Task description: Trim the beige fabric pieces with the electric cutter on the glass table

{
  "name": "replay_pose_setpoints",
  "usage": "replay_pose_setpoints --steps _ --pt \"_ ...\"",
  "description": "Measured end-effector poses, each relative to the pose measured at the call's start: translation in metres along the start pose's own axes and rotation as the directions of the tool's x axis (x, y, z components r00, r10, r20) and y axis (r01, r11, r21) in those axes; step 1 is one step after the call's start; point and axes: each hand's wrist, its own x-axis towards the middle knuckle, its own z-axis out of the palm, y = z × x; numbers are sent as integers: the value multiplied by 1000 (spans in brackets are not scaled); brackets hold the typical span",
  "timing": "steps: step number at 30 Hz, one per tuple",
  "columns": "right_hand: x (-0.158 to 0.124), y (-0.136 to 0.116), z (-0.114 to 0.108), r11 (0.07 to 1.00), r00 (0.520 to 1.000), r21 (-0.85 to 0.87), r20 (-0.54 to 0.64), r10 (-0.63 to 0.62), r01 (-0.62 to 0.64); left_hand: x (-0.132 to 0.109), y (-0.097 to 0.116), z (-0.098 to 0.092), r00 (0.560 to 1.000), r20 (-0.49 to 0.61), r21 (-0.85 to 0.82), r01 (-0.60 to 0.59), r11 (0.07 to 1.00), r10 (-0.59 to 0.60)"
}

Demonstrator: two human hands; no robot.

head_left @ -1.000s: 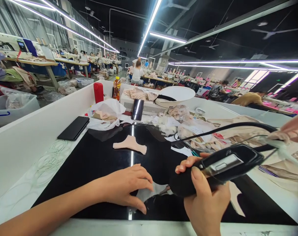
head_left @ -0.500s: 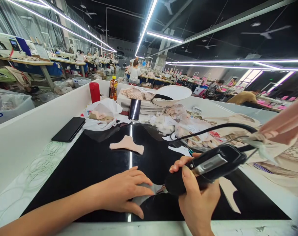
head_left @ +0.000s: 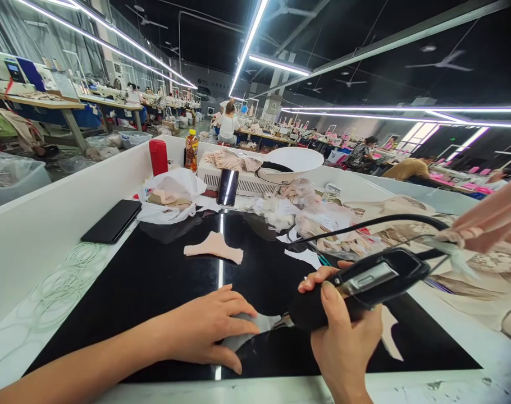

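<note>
My right hand [head_left: 343, 331] is wrapped around a black corded hand tool [head_left: 365, 283] with a silver panel on its body and a flat metal tip [head_left: 284, 322]. The tip points left and meets the end of a thin translucent piece [head_left: 261, 321]. My left hand [head_left: 222, 325] rests palm down over that piece, fingers apart, covering much of it. Both hands are above a black glossy board [head_left: 163, 292]. Farther back on the board is a peach fabric piece [head_left: 213, 247] with a raised middle. Another pale fabric piece [head_left: 391, 334] is partly hidden behind my right hand.
A cable [head_left: 356, 226] and a peach cloth strip [head_left: 491, 219] run to the tool from the right. Bags and fabric pieces [head_left: 318, 219] crowd the back right. A black phone [head_left: 111, 221], green cord loops [head_left: 62, 286] and a white side wall [head_left: 70, 207] line the left.
The tool in my right hand has shifted slightly right, drawing its tip a little away from my left fingers. My left hand stays over the translucent piece. The view has shifted slightly.
</note>
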Motion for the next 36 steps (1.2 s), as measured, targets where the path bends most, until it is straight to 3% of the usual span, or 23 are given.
replay_pose_setpoints --steps 6,12,19,23,28,36 --pt "0 0 -2 999 1000 -46 16 5 -5 0 0 0 1000 -21 -8 -9 1000 8" --pt "8 -1 -7 1000 997 -17 -71 -8 7 0 2 0 1000 4 -5 5 1000 -5" --pt "6 1 -9 997 999 -77 -46 -18 14 0 6 -5 1000 -14 -50 17 999 -18" --pt "8 0 -9 997 999 -75 -43 -15 12 0 6 -7 986 -115 -110 108 988 -120" --pt "11 0 -9 999 998 -38 -56 -29 27 -1 -4 1 939 -255 -62 222 973 -231" --pt "7 3 -9 998 999 -65 -43 -19 16 -2 -9 7 912 -298 -26 289 957 -283"
